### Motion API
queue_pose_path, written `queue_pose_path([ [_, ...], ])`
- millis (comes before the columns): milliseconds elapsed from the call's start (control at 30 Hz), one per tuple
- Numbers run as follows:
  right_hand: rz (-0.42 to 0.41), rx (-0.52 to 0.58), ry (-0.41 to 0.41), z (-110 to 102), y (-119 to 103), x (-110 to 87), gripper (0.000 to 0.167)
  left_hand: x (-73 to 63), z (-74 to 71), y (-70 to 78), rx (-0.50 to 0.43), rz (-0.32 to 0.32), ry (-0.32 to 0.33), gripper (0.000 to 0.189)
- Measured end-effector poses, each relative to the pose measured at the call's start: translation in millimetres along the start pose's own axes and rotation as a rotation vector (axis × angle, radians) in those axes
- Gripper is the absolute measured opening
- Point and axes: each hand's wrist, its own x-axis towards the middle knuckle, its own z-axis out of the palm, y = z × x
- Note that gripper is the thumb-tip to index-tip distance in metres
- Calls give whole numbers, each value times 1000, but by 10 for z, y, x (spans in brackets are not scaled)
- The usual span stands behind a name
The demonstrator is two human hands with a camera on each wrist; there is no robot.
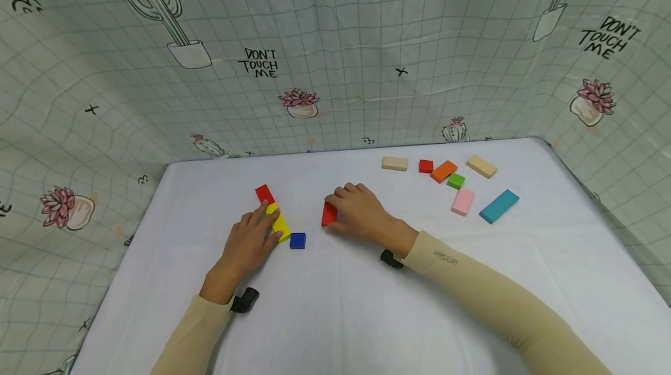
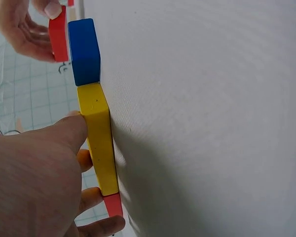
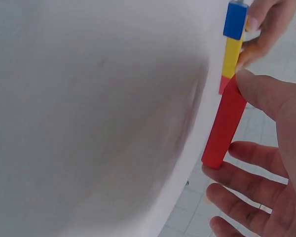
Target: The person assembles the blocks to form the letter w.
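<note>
My right hand (image 1: 362, 212) pinches a red block (image 3: 224, 128) between thumb and fingertips, right of the blue block (image 1: 297, 240). In the right wrist view the thumb is at one end of it and fingers lie at the other. My left hand (image 1: 249, 241) rests along the left side of a yellow block (image 1: 281, 226), its fingers spread and touching it. A second red block (image 1: 264, 193) meets the yellow one's far end, and the blue block sits at its near end. Left fingers (image 2: 102, 226) reach the red block in the left wrist view.
At the back right lie two beige blocks (image 1: 395, 163) (image 1: 481, 166), a small red block (image 1: 426, 166), an orange block (image 1: 444, 172), a green block (image 1: 456, 181), a pink block (image 1: 462, 202) and a teal block (image 1: 499, 207). A patterned curtain (image 1: 356, 107) hangs behind the white table (image 1: 325, 317).
</note>
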Motion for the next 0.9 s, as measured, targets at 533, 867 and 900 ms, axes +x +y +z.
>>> queue_pose_path([
  [533, 30, -59, -32, 94, -254, 124, 51, 1, -1, 15, 11, -12, -11, 58],
  [867, 65, -94, -71, 129, -340, 163, 53, 1, -6, 12, 19, -9, -11, 58],
  [900, 70, -94, -74, 131, -346, 165, 53, 2, -6, 14, 17, -10, -11, 58],
])
